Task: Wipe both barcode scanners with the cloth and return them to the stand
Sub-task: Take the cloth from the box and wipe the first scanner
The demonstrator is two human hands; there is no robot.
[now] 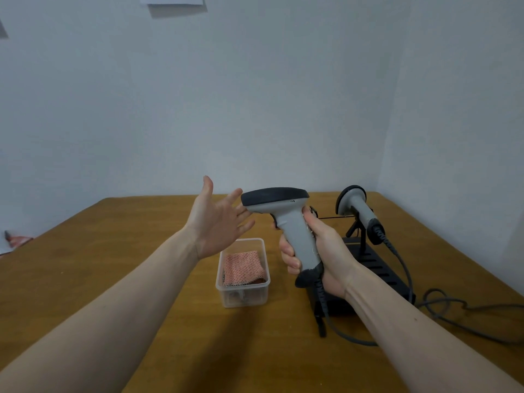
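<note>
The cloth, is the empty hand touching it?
Apart. The head view shows the left hand open in the air, well above the cloth lying in its plastic box.

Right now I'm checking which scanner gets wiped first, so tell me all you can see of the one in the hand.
The held scanner is pistol-shaped, with a grey plastic-looking body and handle, a dark head and a dark base where a coiled cable leaves it. It stands roughly upright above the table, head pointing left. The right hand grips its handle; the open left hand has fingertips at its head.
</note>
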